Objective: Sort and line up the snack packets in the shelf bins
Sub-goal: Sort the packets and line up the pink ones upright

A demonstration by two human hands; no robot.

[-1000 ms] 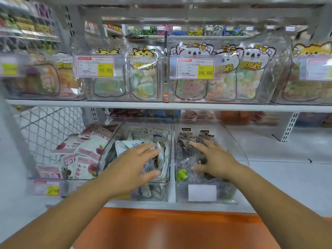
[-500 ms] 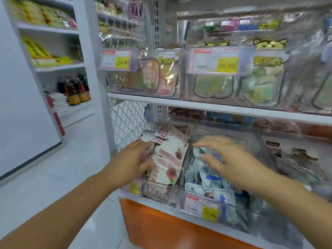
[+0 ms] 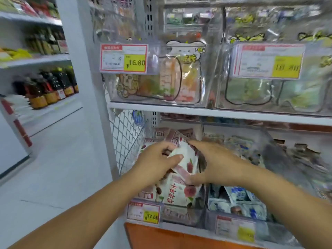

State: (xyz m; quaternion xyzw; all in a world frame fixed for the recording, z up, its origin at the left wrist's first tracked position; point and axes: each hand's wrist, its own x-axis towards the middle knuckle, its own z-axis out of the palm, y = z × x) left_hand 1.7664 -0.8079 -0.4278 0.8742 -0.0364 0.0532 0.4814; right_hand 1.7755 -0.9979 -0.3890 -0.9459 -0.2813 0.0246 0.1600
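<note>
Both hands have shifted 1 bin to the left in the last second. The left hand (image 3: 158, 164) was in the middle bin (image 3: 212, 220) and the right hand (image 3: 215, 164) was in the right bin (image 3: 276, 155). Half a second ago they straddled 2 bins. Now they meet over the left bin (image 3: 179, 213), the one with the 12.60 tag (image 3: 143, 212).

Between them is 1 white-and-red packet (image 3: 187, 159), lying tilted on top of the left bin's pile. The left hand grips its left end, fingers curled behind it and thumb laid across the white face. The right hand spans the other side, fingers stretched over the upper edge and thumb pressing near the lower edge (motion blur hides just how firm that hold is).

I judge the other 2 bins to be done with for now, and work on the left bin has begun. Its packets lie at mixed angles, so they are not yet lined up. The next move is probably to square this top packet and set it upright with the rest.
</note>
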